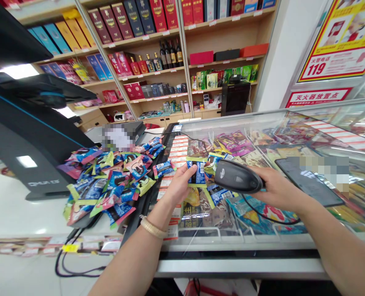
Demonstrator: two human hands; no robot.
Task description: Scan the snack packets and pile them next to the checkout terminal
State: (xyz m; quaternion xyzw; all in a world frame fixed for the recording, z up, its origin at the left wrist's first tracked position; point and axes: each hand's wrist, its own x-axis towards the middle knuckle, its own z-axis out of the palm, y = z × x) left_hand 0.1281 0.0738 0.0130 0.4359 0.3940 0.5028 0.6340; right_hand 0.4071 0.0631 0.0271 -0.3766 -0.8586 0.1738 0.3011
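Observation:
Between the thumb and fingers of my left hand (182, 181) is a small blue snack packet (197, 172) with yellow-green ends, its barcode side facing up. My right hand (275, 187) is wrapped round a black barcode scanner (236, 176), whose head points left at the packet from close by. Right by the scanner's head, more small packets (219, 195) lie on the freezer's glass lid. A large heap of similar blue, pink and green packets (117, 176) is piled to the left of my left hand. One single packet (163, 169) lies between the heap and my left hand.
Under my hands is a glass-topped freezer (213, 235) holding bagged goods. A tablet (305, 181) lies on its glass at the right. The scanner's cable (268, 218) loops below my right hand. A dark checkout terminal (24, 135) stands at the left; shelves of boxes and bottles (170, 51) line the back.

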